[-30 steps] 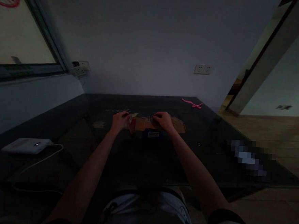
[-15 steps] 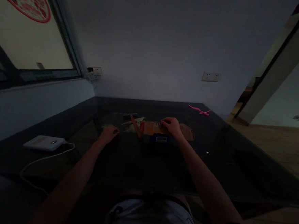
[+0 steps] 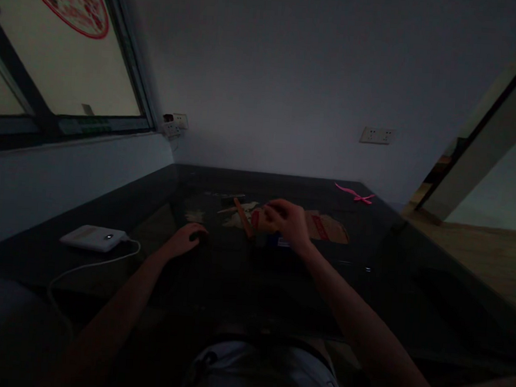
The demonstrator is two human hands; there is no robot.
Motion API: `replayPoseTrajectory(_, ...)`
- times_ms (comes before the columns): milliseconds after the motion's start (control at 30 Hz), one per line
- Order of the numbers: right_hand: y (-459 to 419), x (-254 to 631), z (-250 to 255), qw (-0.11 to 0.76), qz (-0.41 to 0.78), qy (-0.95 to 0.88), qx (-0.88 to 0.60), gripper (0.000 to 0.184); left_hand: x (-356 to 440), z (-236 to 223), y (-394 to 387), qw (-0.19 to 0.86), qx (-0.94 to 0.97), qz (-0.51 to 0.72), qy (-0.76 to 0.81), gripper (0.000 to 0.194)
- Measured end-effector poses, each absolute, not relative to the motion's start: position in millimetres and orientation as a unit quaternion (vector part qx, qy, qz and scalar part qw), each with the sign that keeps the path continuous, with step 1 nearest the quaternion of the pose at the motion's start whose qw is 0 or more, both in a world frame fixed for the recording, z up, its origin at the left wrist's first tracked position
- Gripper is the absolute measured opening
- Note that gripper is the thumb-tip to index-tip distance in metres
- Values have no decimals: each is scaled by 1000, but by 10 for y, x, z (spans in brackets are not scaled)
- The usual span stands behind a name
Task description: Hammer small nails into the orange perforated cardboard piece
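Observation:
The scene is very dim. My right hand (image 3: 288, 221) hovers with its fingers curled over the near left end of a flat piece of brown cardboard (image 3: 324, 227) on the dark glass table (image 3: 242, 287). Whether it holds anything is hidden. A small blue box (image 3: 281, 241) sits just under that hand. My left hand (image 3: 187, 240) rests low on the table to the left, fingers curled down around something small and dark that I cannot make out. A thin brown stick (image 3: 243, 218) lies between the two hands, next to pale paper scraps (image 3: 239, 207).
A white power bank (image 3: 94, 238) with a white cable (image 3: 85, 267) lies on the table's left side. A pink ribbon (image 3: 356, 194) is at the far right corner. Wall sockets (image 3: 377, 135) sit on the back wall, a window on the left, an open doorway on the right.
My left hand left the cardboard and came back toward me and left, down onto the table. My right hand shifted left along the cardboard. The camera view turned slightly left.

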State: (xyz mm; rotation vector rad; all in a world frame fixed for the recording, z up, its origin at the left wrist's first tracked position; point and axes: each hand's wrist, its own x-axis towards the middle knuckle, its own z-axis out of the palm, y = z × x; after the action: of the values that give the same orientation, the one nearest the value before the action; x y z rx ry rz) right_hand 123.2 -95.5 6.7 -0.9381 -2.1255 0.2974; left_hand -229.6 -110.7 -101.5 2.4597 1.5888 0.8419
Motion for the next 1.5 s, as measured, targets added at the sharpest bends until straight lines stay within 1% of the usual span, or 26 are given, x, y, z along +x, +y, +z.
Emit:
replayPoseTrajectory(100, -1199, 685, -94, 268, 107, -909, -301, 21, -2258, -1016, -1091, 49, 803, 279, 524, 32)
replayPoseTrajectory(200, -1268, 229, -328, 165, 83, -943, -278, 21, -2229, -1015, -1083, 51, 803, 278, 525, 30)
replayPoseTrajectory(267, -1236, 20, -457, 120, 67, -951, -278, 23, -2227, -1023, -1071, 52, 802, 278, 526, 28)
replayPoseTrajectory(367, -1155, -175, -569, 96, 49, -952, -288, 25, -2249, -1053, -1034, 51, 797, 282, 531, 28)
replayPoseTrajectory(467, -1107, -282, -595, 105, 42, -945, -305, 26, -2282, -1092, -991, 49, 788, 289, 542, 30)
replayPoseTrajectory(600, -1104, -284, -563, 143, 54, -928, -340, 29, -2301, -1114, -969, 40, 774, 296, 559, 35)
replayPoseTrajectory(700, -1125, -120, -517, 177, 75, -919, -344, 30, -2280, -1101, -987, 38, 777, 294, 556, 32)
replayPoseTrajectory(833, -1213, 314, -439, 209, 110, -917, -321, 28, -2225, -1081, -1028, 37, 785, 293, 544, 28)
replayPoseTrajectory(1033, -1566, 1167, -241, 251, 163, -915, -270, 14, -2186, -1083, -1058, 34, 787, 299, 538, 26)
replayPoseTrajectory(1167, -1572, 1707, -56, 315, 164, -884, -306, 14, -2087, -956, -1093, 14, 764, 336, 551, 26)
replayPoseTrajectory(1233, -1398, 1915, 19, 350, 157, -853, -353, 17, -1915, -818, -1093, -3, 748, 368, 552, 25)
replayPoseTrajectory(1300, -1139, 2047, 67, 367, 154, -825, -400, 21, -1623, -652, -1051, -12, 740, 396, 543, 25)
replayPoseTrajectory(1400, -734, 2083, 85, 349, 153, -806, -453, 22, -1007, -412, -880, -1, 749, 413, 518, 25)
replayPoseTrajectory(1500, -459, 1983, 50, 310, 161, -808, -474, 23, -381, -251, -633, 28, 768, 396, 503, 24)
